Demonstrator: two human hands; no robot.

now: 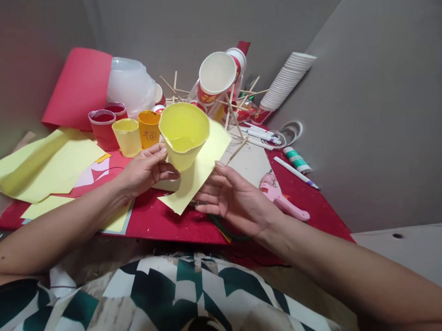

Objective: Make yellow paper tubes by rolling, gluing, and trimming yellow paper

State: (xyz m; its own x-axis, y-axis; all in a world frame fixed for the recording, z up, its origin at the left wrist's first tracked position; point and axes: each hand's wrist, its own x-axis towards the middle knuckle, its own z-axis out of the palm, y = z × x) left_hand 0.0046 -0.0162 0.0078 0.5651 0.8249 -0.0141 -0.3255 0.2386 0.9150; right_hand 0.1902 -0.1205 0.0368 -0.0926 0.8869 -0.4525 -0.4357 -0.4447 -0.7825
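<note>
My left hand (148,169) grips the lower left side of a yellow paper-covered cup (184,157), raised above the table with its mouth tilted towards me. Its rim is wavy and its inside is yellow. Behind and right of the cup is a pale yellow paper piece (203,173) with a curved cut edge. My right hand (235,199) pinches this paper between thumb and fingers. Whether the paper is joined to the cup cannot be made out. A smaller yellow cup (127,142), an orange cup (149,129) with a drawn character and a red cup (104,131) stand beyond my left hand.
A pink glue gun (283,202) lies right of my right hand on the red tabletop (153,222). Yellow sheets (60,167) spread at left. Behind are a red sheet (78,89), wooden sticks joined with paper cups (217,73), and stacked white cups (285,82) against the wall.
</note>
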